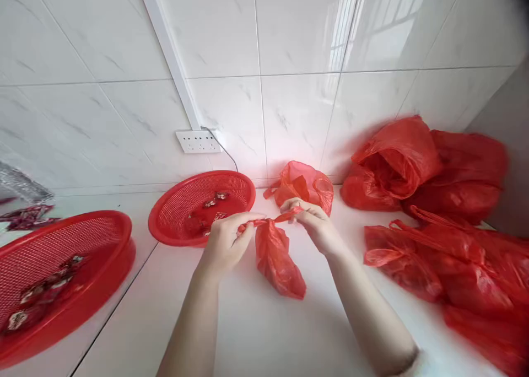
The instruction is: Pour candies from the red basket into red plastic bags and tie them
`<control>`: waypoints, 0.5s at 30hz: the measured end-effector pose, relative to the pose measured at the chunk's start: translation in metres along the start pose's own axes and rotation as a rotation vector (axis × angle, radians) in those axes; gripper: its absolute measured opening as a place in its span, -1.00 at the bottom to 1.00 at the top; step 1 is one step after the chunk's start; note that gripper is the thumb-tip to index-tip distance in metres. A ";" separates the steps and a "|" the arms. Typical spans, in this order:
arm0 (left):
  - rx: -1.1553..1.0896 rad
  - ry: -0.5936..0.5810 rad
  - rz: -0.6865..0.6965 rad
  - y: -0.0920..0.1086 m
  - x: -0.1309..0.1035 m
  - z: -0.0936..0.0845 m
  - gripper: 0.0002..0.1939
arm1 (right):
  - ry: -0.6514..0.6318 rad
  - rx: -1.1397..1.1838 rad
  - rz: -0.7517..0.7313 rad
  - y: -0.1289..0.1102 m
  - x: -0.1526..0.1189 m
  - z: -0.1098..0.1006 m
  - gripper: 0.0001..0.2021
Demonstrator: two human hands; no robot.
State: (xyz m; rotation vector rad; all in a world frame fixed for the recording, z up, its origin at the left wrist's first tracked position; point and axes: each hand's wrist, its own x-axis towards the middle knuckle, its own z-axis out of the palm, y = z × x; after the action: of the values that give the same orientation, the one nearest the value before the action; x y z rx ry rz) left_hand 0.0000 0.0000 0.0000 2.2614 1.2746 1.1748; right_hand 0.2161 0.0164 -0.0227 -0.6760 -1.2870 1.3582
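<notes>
Centrally, a small red bag (279, 261) lies between the two hands above the tabletop (252, 327), its neck drawn into a knot and its body slanting toward the viewer; whether its lower end touches the surface cannot be told. The left hand (226, 239) has its fingers curled closed, gripping the left tie (259, 222) of the bag. The right hand (312, 222) pinches the right tie (287, 216) between thumb and bent fingers, so that the two ties extend to opposite sides of the knot. Just behind the right hand, a loose bag (301, 181) sits near the tiled wall (297, 118). Left of the hands, a round basket (171, 214) contains a few packets (210, 203); farther left, a larger basket (122, 272) contains more. At right, bulky bags (397, 154) stand against the wall, with a group of tied bags (463, 261) in front. A socket panel (198, 142) is mounted above the round basket.
</notes>
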 end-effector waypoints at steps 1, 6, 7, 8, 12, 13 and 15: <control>-0.022 -0.024 0.001 -0.003 0.001 0.001 -0.67 | -0.009 0.051 -0.001 0.000 0.001 -0.002 -0.82; -0.025 -0.090 -0.085 -0.013 0.005 0.001 -0.63 | 0.100 0.045 0.005 0.002 0.007 -0.013 -0.77; 0.008 -0.078 -0.110 -0.014 0.006 0.000 -0.64 | 0.153 -0.001 0.015 0.002 0.009 -0.016 -0.70; 0.047 -0.061 -0.132 -0.014 0.006 -0.001 -0.65 | 0.208 -0.053 0.029 0.002 0.010 -0.020 -0.62; 0.122 -0.040 -0.201 -0.017 0.004 -0.016 -0.66 | 0.410 -0.212 0.030 -0.001 0.012 -0.047 -0.49; 0.135 -0.043 -0.221 -0.018 0.004 -0.021 -0.66 | 0.463 -0.241 0.013 -0.004 0.011 -0.056 -0.49; 0.175 -0.052 -0.263 -0.021 0.001 -0.032 -0.66 | 0.585 -0.302 -0.018 -0.010 0.007 -0.074 -0.48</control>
State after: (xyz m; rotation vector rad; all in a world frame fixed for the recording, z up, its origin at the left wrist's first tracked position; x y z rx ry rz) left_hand -0.0365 0.0087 0.0086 2.1392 1.6504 0.9385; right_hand 0.2854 0.0439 -0.0302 -1.1664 -1.0155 0.8562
